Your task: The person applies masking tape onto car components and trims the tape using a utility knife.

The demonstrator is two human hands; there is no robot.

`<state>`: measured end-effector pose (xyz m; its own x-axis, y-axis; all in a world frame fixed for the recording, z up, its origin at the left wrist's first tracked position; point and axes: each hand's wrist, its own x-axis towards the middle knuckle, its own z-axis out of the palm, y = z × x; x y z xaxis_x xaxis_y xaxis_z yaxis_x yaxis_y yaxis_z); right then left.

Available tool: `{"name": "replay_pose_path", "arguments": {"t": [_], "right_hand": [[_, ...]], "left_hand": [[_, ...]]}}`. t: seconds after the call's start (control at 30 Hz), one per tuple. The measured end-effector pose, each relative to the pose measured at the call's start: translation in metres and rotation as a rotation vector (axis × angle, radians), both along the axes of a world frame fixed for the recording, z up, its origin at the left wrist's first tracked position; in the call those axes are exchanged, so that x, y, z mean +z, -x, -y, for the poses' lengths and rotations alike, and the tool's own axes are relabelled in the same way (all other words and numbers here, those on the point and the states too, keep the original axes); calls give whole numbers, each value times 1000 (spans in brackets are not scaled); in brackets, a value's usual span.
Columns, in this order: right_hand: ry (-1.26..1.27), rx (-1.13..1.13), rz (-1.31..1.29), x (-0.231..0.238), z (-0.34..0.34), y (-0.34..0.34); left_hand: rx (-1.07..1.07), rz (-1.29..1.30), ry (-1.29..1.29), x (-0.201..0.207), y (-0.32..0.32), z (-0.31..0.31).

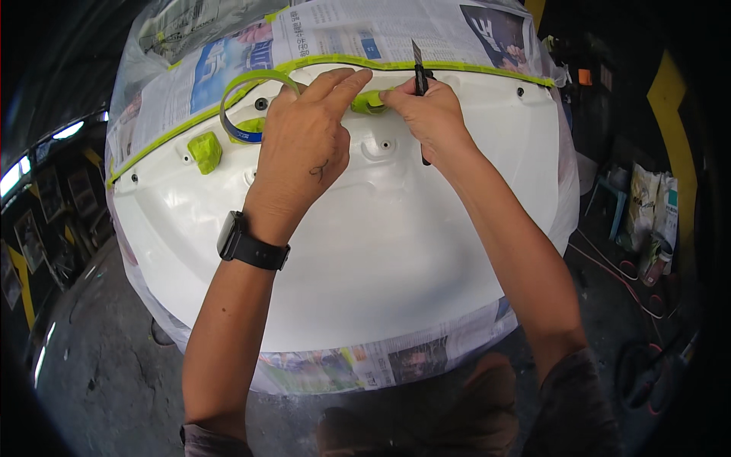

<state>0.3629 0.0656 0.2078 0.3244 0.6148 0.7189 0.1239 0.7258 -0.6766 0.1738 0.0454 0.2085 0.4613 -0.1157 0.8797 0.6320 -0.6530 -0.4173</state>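
Note:
My left hand (308,141) is over the far part of a white car panel (381,259), fingers bent and pointing to the upper right. A roll of yellow-green masking tape (226,113) hangs at this hand, its near-right side hidden behind the fingers. My right hand (432,114) holds a black utility knife (420,78), blade upward. With thumb and fingertips, the same hand pinches a green tape piece (369,103) covering a spot on the panel. Another crumpled green tape patch (204,152) sticks to the panel at left.
Newspaper (335,38) edged with a green tape strip (472,68) covers the area beyond the panel. More newspaper and film (381,365) wrap its near edge. Bags (651,206), a blue stool (611,204) and cables (609,266) are on the right-hand floor.

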Motion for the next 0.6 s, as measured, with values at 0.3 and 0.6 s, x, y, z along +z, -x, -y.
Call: {"name": "replay_pose_path", "arguments": {"t": [0.3, 0.6], "right_hand": [[205, 46, 58, 7, -20, -13], [228, -309, 299, -5, -45, -30]], "left_hand": [[211, -99, -36, -6, -16, -37], [277, -48, -11, -13, -12, -40]]}}
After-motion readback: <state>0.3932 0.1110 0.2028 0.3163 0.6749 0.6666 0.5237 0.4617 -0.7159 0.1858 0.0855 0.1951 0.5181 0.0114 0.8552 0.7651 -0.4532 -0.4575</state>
